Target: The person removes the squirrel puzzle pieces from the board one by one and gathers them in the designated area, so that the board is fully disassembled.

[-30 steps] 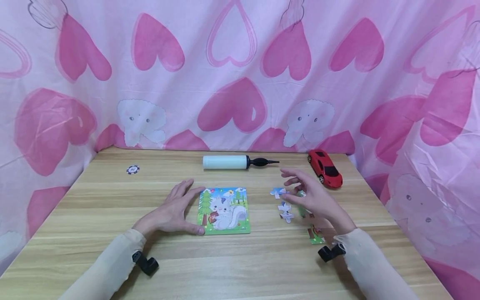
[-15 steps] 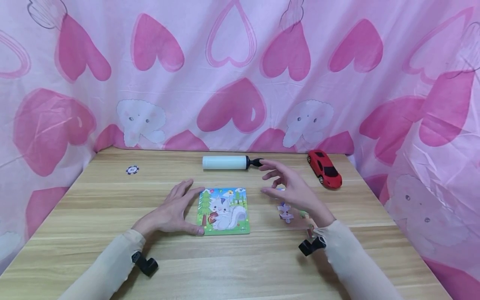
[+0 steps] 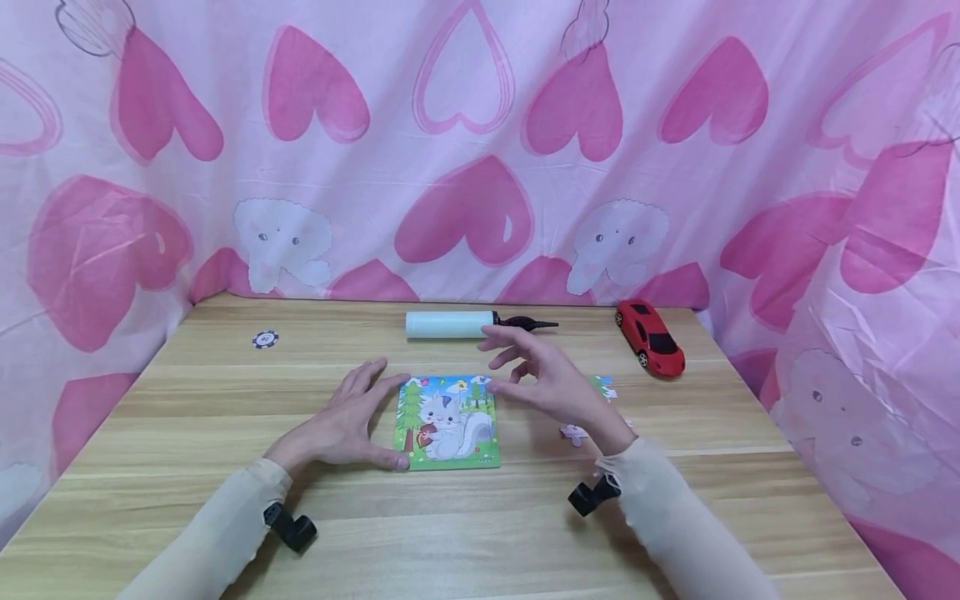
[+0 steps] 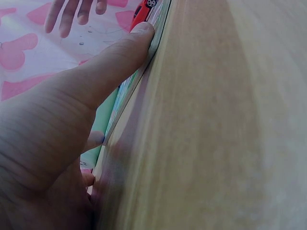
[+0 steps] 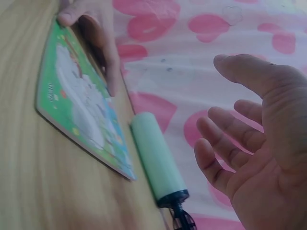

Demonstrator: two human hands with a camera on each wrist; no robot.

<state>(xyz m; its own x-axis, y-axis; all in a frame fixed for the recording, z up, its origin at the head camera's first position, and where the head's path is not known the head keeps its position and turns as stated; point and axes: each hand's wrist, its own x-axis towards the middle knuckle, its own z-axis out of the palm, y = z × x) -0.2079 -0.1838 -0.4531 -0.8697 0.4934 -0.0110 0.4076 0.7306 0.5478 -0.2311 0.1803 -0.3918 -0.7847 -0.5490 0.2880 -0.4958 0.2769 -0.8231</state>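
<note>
A square squirrel jigsaw puzzle [image 3: 453, 429] lies flat on the wooden table. My left hand [image 3: 337, 429] rests at its left side, thumb at the near corner and forefinger at the far one, both fairly straight. In the left wrist view the thumb [image 4: 115, 60] touches the puzzle's edge. Above the puzzle's far right corner hovers my right hand [image 3: 551, 379], fingers loosely bent and holding nothing; the right wrist view shows its palm [image 5: 268, 191] bare. Loose puzzle pieces [image 3: 574, 433] lie to the right, partly hidden by the right hand and forearm.
Behind the puzzle lies a pale green hand pump [image 3: 446, 325] with a black nozzle. A red toy car [image 3: 651, 340] stands at the far right, a poker chip [image 3: 266, 339] at the far left. A pink heart-patterned curtain [image 3: 465, 208] closes off the back and sides.
My right hand has moved left, from over the loose pieces to the puzzle's right side, still holding nothing. The left hand and the puzzle have stayed in place.
</note>
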